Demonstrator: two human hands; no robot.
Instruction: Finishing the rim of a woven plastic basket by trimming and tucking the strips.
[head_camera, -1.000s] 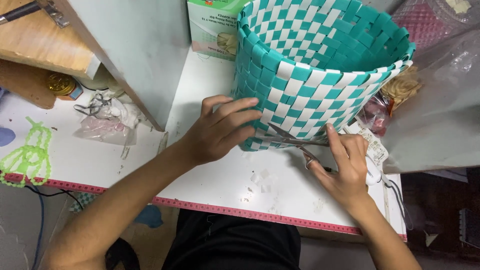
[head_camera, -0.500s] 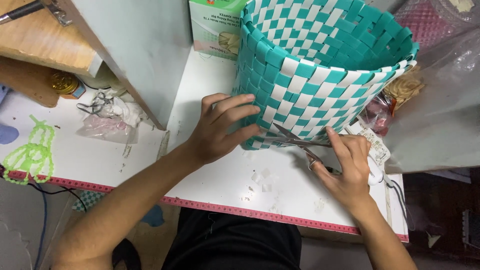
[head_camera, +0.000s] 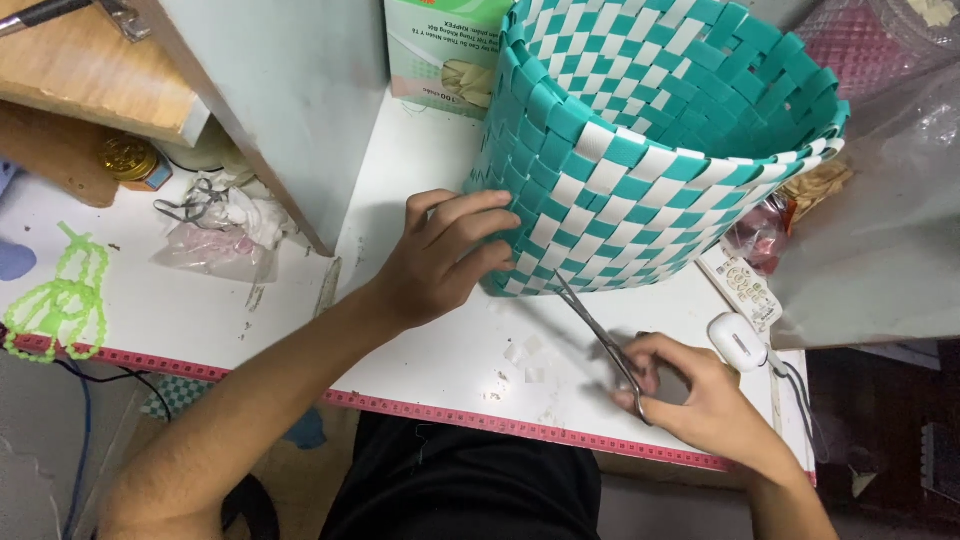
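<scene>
A teal and white woven basket (head_camera: 640, 150) lies tilted on the white table (head_camera: 420, 330), its opening turned up and to the right. My left hand (head_camera: 445, 255) presses its fingers flat against the basket's lower left wall. My right hand (head_camera: 700, 400) grips a pair of metal scissors (head_camera: 598, 335) near the table's front edge. The blades point up and left toward the basket's bottom edge, and I cannot tell if they touch it. Small white strip scraps (head_camera: 525, 360) lie on the table between my hands.
A green and white box (head_camera: 440, 50) stands behind the basket. A remote control (head_camera: 740, 290) and a small white device (head_camera: 738, 342) lie at the right. A wooden shelf (head_camera: 90, 80), a clear plastic bag (head_camera: 215, 245), a green bead shape (head_camera: 60, 300) sit at the left.
My right hand has pulled back toward the table's front edge with the scissors, away from the basket's bottom. My left hand has stayed pressed on the basket wall.
</scene>
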